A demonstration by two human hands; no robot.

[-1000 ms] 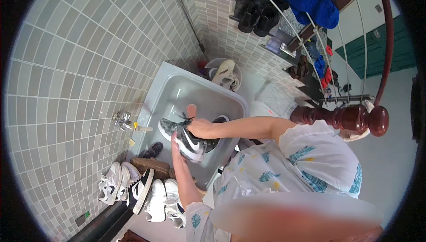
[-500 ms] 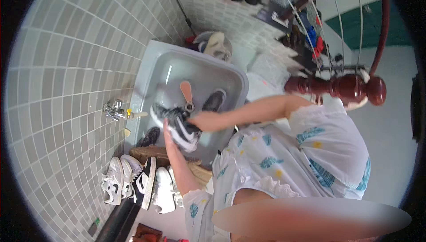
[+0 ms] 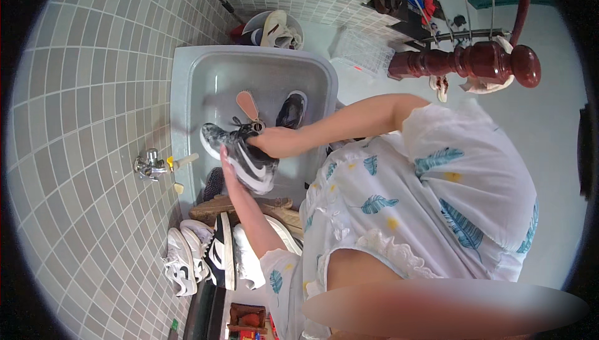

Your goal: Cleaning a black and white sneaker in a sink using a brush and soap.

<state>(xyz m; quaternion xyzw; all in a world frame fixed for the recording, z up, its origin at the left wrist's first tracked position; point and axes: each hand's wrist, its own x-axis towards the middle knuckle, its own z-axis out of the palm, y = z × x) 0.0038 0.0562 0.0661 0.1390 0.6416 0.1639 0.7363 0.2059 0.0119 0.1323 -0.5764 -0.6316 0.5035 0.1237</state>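
A black and white sneaker (image 3: pixel 253 168) is held between both hands over a grey basin, with what looks like white foam on its toe and sole. My left hand (image 3: pixel 226 160) is closed on it from below, along the white sole; some fingers are hidden behind the shoe. My right hand (image 3: pixel 276 142) is closed at the sneaker's ankle opening, and its fingertips are partly hidden there. Beyond the hands, an orange-pink insole (image 3: pixel 247 104) lies on the basin floor beside the round drain (image 3: pixel 258 126). A second dark shoe (image 3: pixel 291 111) rests to the right of it.
The grey basin (image 3: pixel 178 84) stands against a tiled wall with a metal tap (image 3: pixel 150 165). A dark textured item (image 3: pixel 213 184) sits at its near left. Several sneakers (image 3: pixel 221 251) stand below. A bucket of shoes (image 3: pixel 273 28) is behind, and a dark red wooden post (image 3: pixel 465 61) rises at right.
My view has shifted, so basin and hands appear higher and further left. The sneaker stays between both hands, with little visible change in how they hold it.
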